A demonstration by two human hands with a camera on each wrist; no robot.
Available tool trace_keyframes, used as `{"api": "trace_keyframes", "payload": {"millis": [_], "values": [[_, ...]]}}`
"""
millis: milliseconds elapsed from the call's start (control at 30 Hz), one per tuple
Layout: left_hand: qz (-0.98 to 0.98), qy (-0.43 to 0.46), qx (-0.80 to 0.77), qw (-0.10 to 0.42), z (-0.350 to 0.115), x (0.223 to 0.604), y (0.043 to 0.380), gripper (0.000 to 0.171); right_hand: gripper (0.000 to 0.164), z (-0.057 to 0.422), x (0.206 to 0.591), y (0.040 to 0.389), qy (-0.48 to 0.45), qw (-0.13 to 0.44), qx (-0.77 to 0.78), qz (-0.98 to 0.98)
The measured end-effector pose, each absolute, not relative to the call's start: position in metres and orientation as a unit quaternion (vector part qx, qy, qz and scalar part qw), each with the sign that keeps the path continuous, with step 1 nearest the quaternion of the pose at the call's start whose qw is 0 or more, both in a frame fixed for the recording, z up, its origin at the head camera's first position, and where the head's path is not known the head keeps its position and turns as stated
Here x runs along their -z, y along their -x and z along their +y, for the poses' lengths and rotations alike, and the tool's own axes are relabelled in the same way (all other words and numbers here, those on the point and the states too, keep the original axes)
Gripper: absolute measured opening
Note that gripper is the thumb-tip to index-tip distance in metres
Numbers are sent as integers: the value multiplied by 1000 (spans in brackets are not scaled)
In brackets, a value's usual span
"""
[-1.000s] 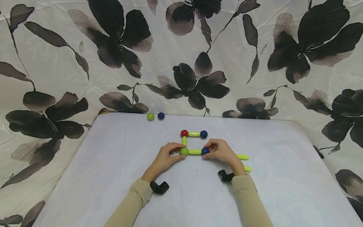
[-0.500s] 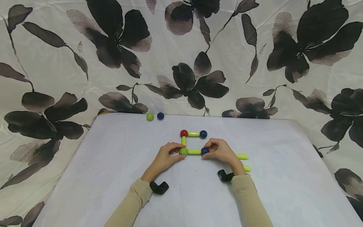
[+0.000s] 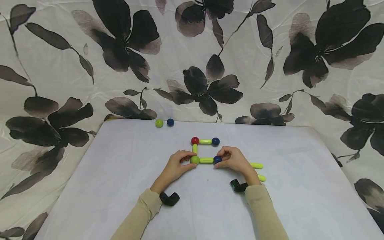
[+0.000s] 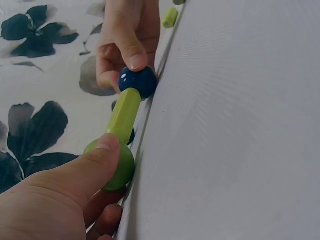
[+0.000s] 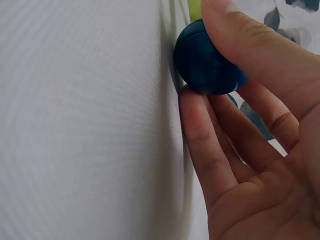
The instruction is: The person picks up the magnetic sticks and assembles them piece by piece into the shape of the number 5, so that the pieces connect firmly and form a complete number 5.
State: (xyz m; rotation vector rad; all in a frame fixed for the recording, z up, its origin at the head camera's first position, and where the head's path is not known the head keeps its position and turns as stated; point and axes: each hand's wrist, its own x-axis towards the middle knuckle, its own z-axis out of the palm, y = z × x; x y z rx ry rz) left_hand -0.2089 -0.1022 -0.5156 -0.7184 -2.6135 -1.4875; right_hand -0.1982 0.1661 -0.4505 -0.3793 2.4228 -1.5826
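Head: on the white table [image 3: 198, 213], a lime rod [image 3: 206, 160] joins a green ball [image 3: 195, 160], pinched by the left hand [image 3: 175, 166], to a blue ball [image 3: 217, 160], pinched by the right hand [image 3: 235, 161], as a second ago; its long axis runs sideways. Left wrist: it looks faceted, pointing away. Right wrist: the blue ball is seamed.

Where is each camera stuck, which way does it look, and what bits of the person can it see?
Head: worn on the head, looking forward and down at the white tabletop; the left hand, right hand and sleeves show.
Left wrist: on that wrist, looking along the left hand at the green ball it pinches; the right hand shows beyond.
Right wrist: on that wrist, looking at the blue ball the right hand holds; only that hand shows.
Both wrist views show that blue ball.
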Motion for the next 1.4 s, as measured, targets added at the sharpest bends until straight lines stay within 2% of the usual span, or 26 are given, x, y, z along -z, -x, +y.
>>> {"api": "trace_keyframes", "payload": {"millis": [433, 767, 1100, 1400], "values": [[-846, 228, 482, 29, -98, 514, 208, 35, 32, 167, 448, 198, 120, 108, 519, 840], [-846, 226, 482, 24, -98, 515, 208, 36, 38, 177, 482, 213, 111, 106, 525, 837], [-842, 230, 488, 19, -97, 517, 207, 37, 44, 186, 464, 212, 143, 109, 484, 856], [-843, 224, 489, 17, -99, 516, 207, 36, 28, 218, 437, 206, 133, 65, 430, 891]]}}
